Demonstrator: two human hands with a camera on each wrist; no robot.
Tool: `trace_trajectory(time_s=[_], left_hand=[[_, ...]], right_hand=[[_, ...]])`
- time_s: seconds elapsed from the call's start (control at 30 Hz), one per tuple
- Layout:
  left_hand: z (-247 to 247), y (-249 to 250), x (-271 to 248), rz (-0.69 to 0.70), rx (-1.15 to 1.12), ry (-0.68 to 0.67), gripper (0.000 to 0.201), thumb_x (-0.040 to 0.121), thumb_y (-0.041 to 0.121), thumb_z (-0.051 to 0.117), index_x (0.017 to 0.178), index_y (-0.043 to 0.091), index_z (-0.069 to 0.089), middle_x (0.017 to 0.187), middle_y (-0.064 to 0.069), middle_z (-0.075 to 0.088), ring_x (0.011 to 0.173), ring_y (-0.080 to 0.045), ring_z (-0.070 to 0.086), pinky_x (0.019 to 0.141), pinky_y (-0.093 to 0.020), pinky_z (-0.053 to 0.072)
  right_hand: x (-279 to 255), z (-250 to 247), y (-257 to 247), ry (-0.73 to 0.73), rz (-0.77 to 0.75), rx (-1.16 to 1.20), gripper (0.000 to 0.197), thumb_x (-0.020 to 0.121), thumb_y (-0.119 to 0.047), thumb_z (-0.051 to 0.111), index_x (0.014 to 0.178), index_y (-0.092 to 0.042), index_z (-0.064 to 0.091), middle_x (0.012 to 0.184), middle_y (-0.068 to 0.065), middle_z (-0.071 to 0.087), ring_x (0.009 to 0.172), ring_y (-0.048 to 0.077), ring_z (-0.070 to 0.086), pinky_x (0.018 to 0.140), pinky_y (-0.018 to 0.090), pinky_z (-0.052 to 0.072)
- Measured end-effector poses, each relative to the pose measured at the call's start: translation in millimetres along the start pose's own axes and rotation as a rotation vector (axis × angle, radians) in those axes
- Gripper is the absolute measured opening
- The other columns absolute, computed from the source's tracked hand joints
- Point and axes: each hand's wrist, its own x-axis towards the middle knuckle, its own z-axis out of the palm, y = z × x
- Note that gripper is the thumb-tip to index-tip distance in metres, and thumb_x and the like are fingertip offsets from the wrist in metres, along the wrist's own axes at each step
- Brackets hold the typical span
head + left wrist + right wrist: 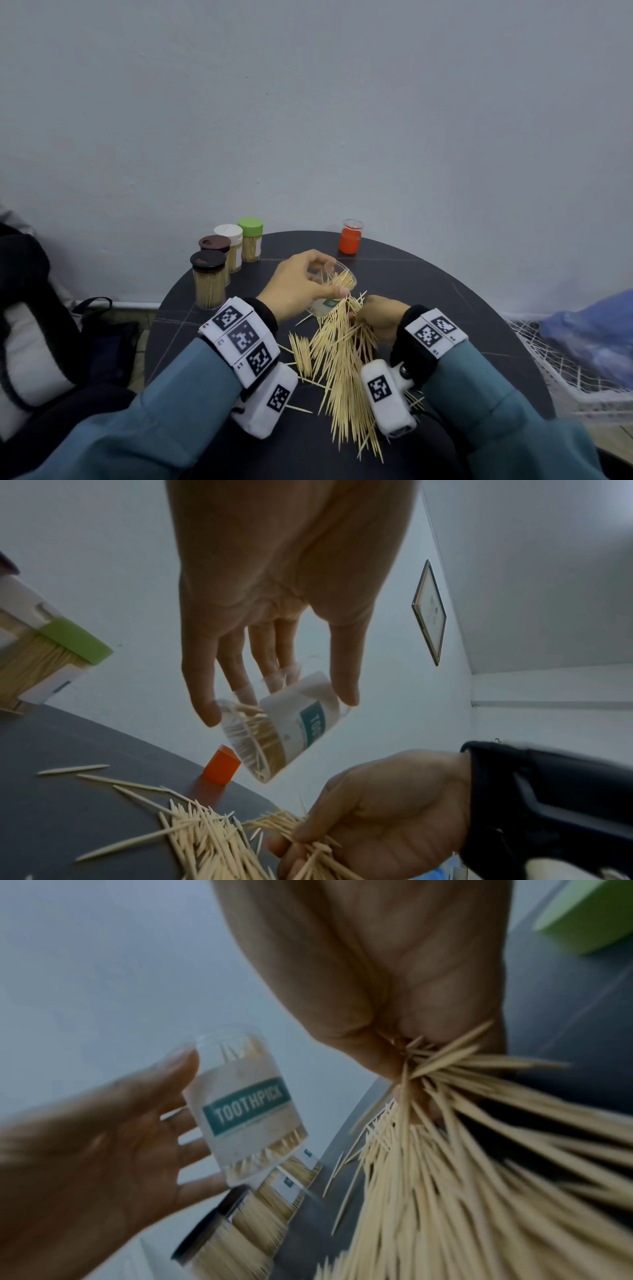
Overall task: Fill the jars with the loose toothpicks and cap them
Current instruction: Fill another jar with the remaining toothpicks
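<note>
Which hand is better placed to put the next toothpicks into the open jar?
The right hand, most likely. It already grips a bundle of toothpicks beside the mouth of the clear jar. The left hand is busy holding that jar tilted above the table.

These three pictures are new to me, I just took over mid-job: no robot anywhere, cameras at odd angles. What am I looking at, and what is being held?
There is no machine: a person works with bare hands. One camera sits on the head and looks down at the table; one sits on each wrist and looks along the fingers. The left hand holds a clear open jar, tilted and partly filled. The right hand pinches a bundle out of the loose toothpicks spread on the table. At the back left stand four capped jars, already full. The orange lid stands alone at the far edge. In the wrist views things look tilted and blurred; that is only the lens.
</note>
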Motion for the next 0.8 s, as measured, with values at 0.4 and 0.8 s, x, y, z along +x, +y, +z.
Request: trace_trajectory(time_s=[0.4,0.8], left_hand=[[3,0,1,-0.011,0.011,-0.014,0.053,0.074,0.026,0.078,0.122,0.020,0.057,0.116,0.006,0.060,0.099,-0.009,0.056,0.071,-0.016,0.044],[4,-5,2,-0.029,0.075,0.003,0.053,0.073,0.027,0.080,0.120,0.020,0.057,0.116,0.005,0.060,0.101,-0.011,0.055,0.068,-0.015,0.039]], right_hand=[[-14,-8,6,0.097,-0.051,0.856,0.027,0.098,0.006,0.020,0.083,-0.007,0.039,0.066,0.004,0.033,0.054,0.010,0.030,0.052,0.020,0.030],[-44,-23,-46,0.228,-0.487,1.013,0.029,0.102,-0.001,0.021,0.086,-0.012,0.043,0.066,0.000,0.035,0.045,0.003,0.032,0.048,0.016,0.031]])
